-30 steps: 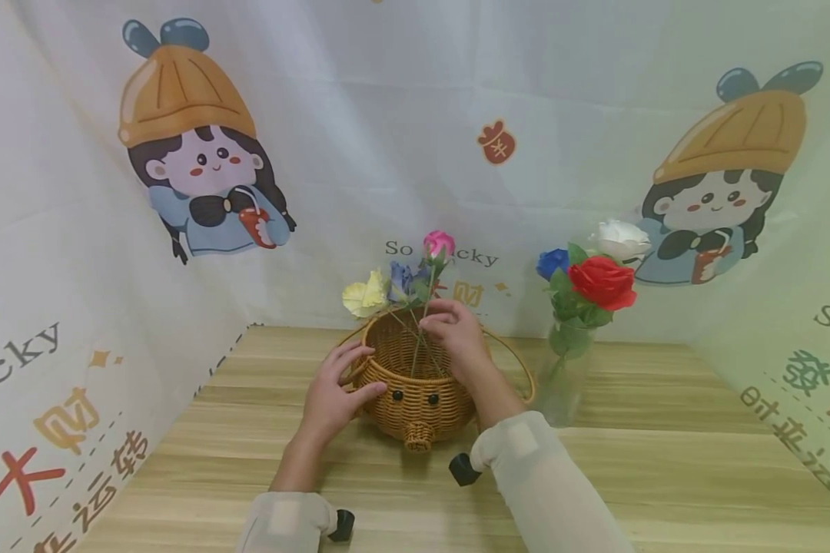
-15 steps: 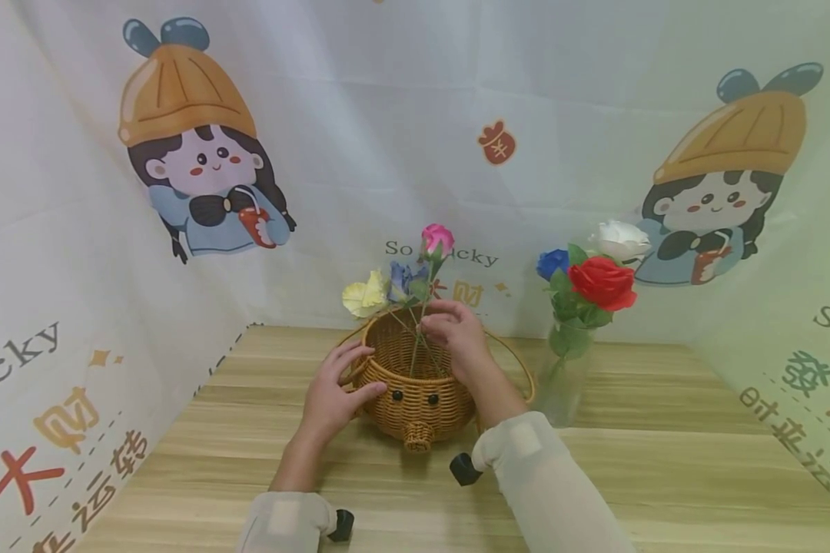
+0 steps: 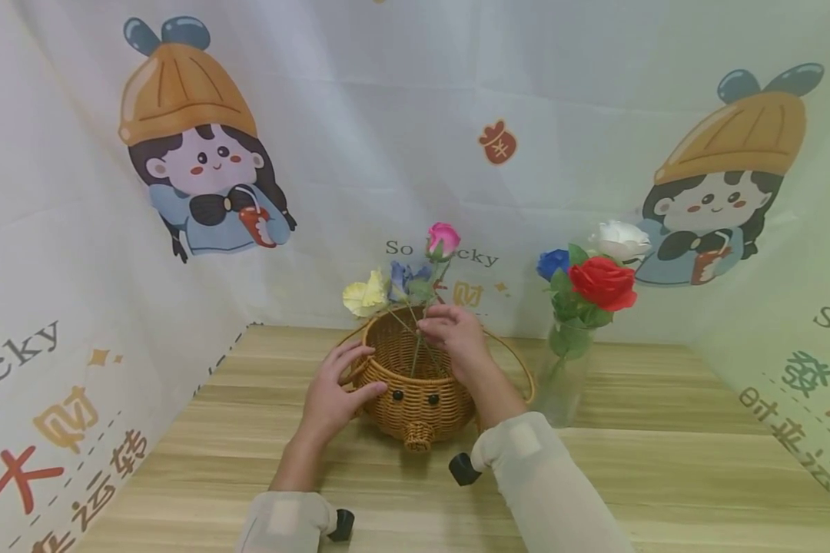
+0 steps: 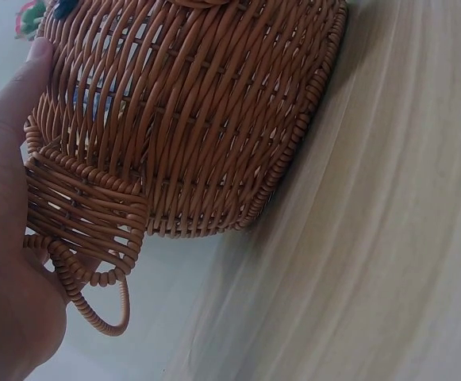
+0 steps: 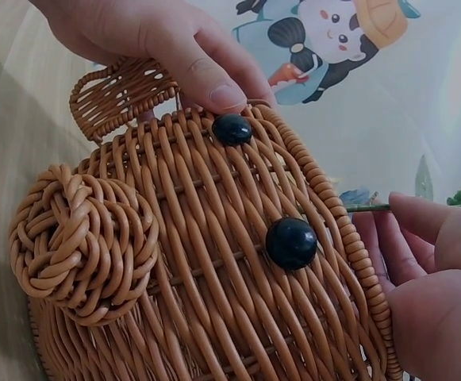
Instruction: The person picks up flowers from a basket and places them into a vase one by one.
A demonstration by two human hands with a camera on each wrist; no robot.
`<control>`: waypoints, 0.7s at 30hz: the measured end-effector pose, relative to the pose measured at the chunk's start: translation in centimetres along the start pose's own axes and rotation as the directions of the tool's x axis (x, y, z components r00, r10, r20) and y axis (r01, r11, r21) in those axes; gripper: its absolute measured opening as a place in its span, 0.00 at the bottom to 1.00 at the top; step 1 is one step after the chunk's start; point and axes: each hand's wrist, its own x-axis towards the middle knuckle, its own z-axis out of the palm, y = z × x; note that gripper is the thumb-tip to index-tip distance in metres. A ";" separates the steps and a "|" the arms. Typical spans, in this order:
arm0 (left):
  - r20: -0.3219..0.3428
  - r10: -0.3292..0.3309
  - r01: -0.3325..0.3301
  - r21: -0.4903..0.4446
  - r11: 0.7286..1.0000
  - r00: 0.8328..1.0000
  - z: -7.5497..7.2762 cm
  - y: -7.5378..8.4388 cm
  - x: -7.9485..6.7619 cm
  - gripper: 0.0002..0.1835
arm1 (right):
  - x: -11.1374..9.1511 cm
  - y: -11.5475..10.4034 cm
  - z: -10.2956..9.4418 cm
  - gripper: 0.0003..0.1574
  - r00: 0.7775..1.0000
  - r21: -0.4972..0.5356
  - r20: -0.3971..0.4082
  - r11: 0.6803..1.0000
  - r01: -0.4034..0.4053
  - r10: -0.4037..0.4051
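A brown wicker basket (image 3: 415,411) with a pig-like snout and black button eyes stands on the table. My left hand (image 3: 336,386) grips its left side at the rim; in the right wrist view the thumb (image 5: 226,97) lies beside one eye. My right hand (image 3: 459,338) reaches over the basket's opening and pinches the green stem (image 5: 369,208) of an artificial pink rose (image 3: 443,240). The stem's lower part runs into the basket. A yellow flower (image 3: 364,294) and a bluish-purple flower (image 3: 406,281) lean out over the back rim.
To the right of the basket stands a clear glass vase (image 3: 564,388) holding a red rose (image 3: 602,283), a white rose (image 3: 620,240) and a blue rose (image 3: 552,264). The basket's thin handle (image 3: 523,367) hangs down on the right. A printed cloth (image 3: 360,115) surrounds the wooden table (image 3: 664,461).
The pink rose's head has turned and shifted slightly right, while my right fingertips have dropped a little. My left hand and the basket have stayed put.
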 end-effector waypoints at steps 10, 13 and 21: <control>0.000 -0.007 0.007 0.014 1.000 1.000 0.1 0.0 0.1 0.32 | -0.1 -0.1 0.0 0.21 1.000 -0.068 0.008 0.998 -0.009 0.010; -0.001 -0.003 0.003 0.017 1.000 1.000 0.1 -0.1 0.1 0.33 | -0.1 -0.1 0.0 0.19 1.000 -0.049 0.008 0.999 -0.015 0.016; -0.007 -0.005 0.005 0.017 1.000 1.000 0.1 -0.1 0.0 0.32 | -0.2 0.0 0.1 0.16 0.999 -0.015 -0.031 1.000 0.015 -0.016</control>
